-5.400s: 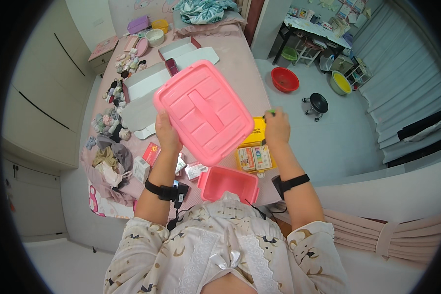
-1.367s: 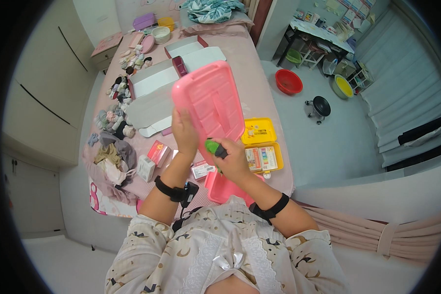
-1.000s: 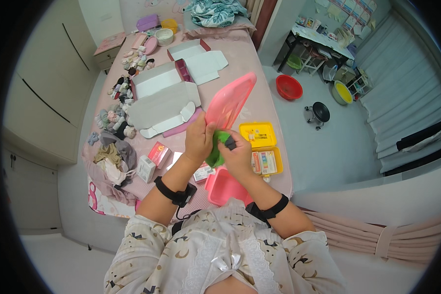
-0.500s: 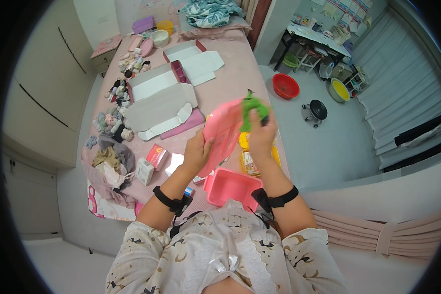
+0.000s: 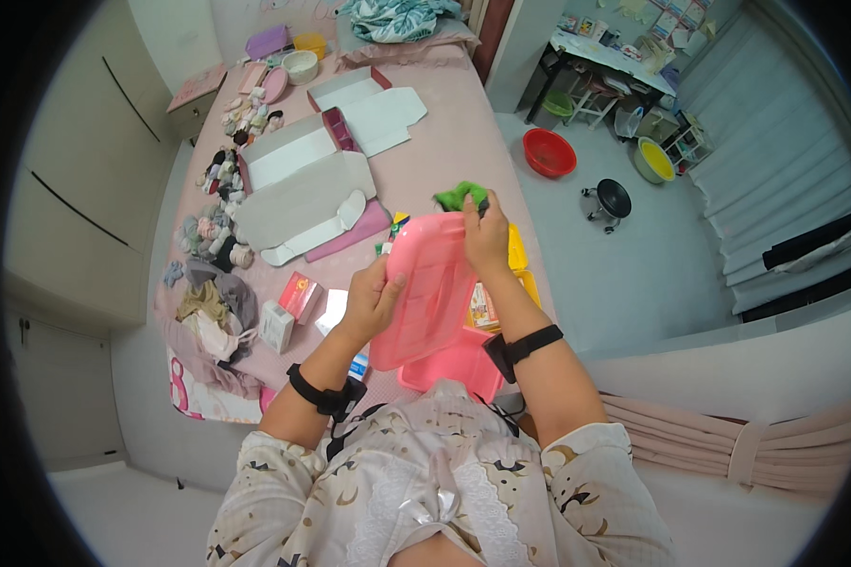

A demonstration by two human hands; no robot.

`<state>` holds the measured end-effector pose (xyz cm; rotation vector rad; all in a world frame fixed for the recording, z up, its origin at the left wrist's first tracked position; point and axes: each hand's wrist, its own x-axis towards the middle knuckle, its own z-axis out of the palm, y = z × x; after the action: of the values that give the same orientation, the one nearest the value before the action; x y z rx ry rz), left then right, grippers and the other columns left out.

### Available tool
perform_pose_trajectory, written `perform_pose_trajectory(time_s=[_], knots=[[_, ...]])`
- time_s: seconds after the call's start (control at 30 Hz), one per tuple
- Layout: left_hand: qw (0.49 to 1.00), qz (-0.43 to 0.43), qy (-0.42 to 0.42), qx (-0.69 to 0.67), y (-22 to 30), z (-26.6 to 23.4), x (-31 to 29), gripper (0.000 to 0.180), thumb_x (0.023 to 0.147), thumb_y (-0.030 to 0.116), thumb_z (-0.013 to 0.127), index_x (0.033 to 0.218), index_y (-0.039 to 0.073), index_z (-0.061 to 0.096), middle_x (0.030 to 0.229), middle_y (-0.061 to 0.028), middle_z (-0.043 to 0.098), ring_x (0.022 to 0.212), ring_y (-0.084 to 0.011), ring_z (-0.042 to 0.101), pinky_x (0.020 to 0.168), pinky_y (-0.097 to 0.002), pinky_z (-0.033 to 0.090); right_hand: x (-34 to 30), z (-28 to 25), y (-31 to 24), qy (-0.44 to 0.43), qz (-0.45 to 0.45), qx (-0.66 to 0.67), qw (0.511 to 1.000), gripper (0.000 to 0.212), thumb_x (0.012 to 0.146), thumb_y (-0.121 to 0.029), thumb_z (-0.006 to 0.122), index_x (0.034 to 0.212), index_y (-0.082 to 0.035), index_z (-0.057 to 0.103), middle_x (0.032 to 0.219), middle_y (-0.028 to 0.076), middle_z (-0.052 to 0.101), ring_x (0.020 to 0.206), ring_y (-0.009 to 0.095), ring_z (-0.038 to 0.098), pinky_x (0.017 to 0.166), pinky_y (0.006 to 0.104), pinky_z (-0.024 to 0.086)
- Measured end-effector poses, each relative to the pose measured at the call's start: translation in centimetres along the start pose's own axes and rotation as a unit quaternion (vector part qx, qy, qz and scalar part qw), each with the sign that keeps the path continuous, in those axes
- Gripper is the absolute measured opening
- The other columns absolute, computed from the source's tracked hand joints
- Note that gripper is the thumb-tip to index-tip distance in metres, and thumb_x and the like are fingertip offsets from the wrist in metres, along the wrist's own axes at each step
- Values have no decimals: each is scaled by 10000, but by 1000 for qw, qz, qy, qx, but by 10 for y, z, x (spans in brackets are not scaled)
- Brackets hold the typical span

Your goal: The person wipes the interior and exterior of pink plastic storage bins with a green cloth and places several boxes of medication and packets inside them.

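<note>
A pink see-through plastic lid (image 5: 429,295) is held tilted in front of me, my left hand (image 5: 374,300) closed on its left edge. My right hand (image 5: 487,238) is closed on a bunched green cloth (image 5: 462,196) at the lid's upper right corner. Part of the cloth sticks out beyond the fingers, and its dark part shows beside them. Below the lid, partly covered by it, a pink plastic box (image 5: 459,376) stands on the bed near my body. A yellow container (image 5: 529,282) with packets in it is partly hidden behind my right forearm.
On the pink bed cover lie opened cardboard boxes (image 5: 307,203), a folded pink cloth (image 5: 352,232), a red-and-white carton (image 5: 300,297) and a white carton (image 5: 275,326). Rolled socks (image 5: 213,231) and clothes (image 5: 219,317) line the left side. Basins (image 5: 549,153) and a stool (image 5: 613,199) stand on the floor.
The lid has come down and turned more toward me, covering more of the pink box. My right hand with the green cloth has shifted slightly left and up, to the lid's upper corner.
</note>
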<state>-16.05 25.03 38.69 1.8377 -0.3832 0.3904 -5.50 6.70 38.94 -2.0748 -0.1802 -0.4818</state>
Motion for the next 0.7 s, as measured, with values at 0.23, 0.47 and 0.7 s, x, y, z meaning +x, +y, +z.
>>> perform_pose_trajectory(time_s=[0.23, 0.47, 0.7], knots=[[987, -134, 10, 86, -73, -30, -32, 247, 922, 257, 547, 892, 14, 510, 680, -158, 502, 587, -268, 473, 564, -345, 399, -25, 4, 66, -13, 150, -82, 985, 217, 849, -122, 625, 1012, 1, 553, 893, 218, 638, 837, 372, 622, 728, 401, 486], [976, -198, -37, 84, -90, -44, -70, 188, 905, 197, 573, 909, 14, 532, 736, -115, 516, 673, -200, 486, 639, -301, 413, -64, 27, 130, 43, 197, -45, 978, 224, 822, -41, 630, 1031, 6, 564, 928, 170, 629, 865, 290, 612, 787, 352, 472], [974, -216, 42, 44, -118, -63, -63, 149, 900, 130, 569, 978, 4, 560, 799, -59, 523, 753, -133, 496, 708, -274, 428, -73, -5, 184, 122, 271, -79, 951, 263, 845, -55, 610, 1086, 2, 519, 996, 174, 610, 890, 289, 606, 792, 358, 471]])
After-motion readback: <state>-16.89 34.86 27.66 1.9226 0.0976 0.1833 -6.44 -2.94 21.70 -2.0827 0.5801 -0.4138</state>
